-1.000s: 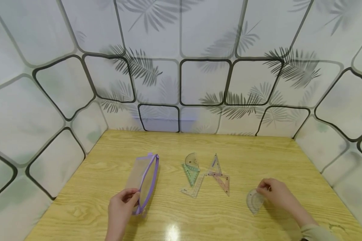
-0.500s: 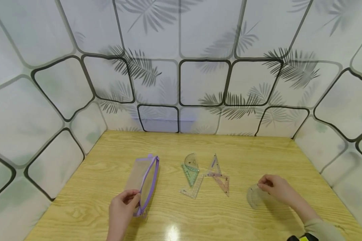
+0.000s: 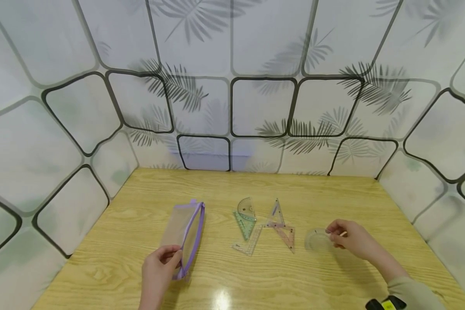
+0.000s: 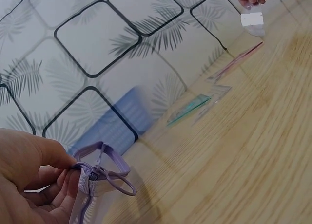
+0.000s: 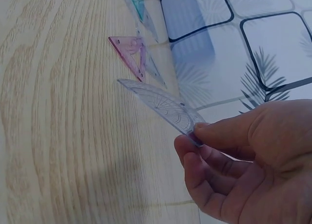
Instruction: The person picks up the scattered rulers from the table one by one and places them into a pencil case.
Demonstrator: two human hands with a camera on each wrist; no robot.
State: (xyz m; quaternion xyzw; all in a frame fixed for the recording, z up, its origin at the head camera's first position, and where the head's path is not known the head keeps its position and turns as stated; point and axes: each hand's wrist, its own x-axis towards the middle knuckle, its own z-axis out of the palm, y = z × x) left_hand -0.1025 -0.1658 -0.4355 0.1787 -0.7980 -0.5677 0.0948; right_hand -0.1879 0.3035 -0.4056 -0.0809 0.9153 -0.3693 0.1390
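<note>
A mesh zip pouch (image 3: 174,221) with purple edges lies at the left of the table, its zipped mouth parted. My left hand (image 3: 157,266) pinches the pouch's near end beside the zip, where a purple loop (image 4: 124,184) hangs. On the right, my right hand (image 3: 350,239) holds a clear protractor (image 5: 161,104) by one corner between thumb and fingers, tilted above the table. Between the hands lie another protractor (image 3: 246,206), a green set square (image 3: 246,226), a clear L-shaped ruler (image 3: 252,243), a purple-tinted set square (image 3: 280,214) and a pink set square (image 3: 290,239).
The wood-grain table (image 3: 201,297) meets a patterned cloth wall (image 3: 263,107) at the back and both sides. A bluish patch (image 4: 117,119) shows on the back wall. A dark and yellow band (image 3: 386,304) sits at the right sleeve.
My right hand has lifted and turned the protractor, which now points left toward the set squares. The left hand keeps its hold on the pouch with barely any movement.
</note>
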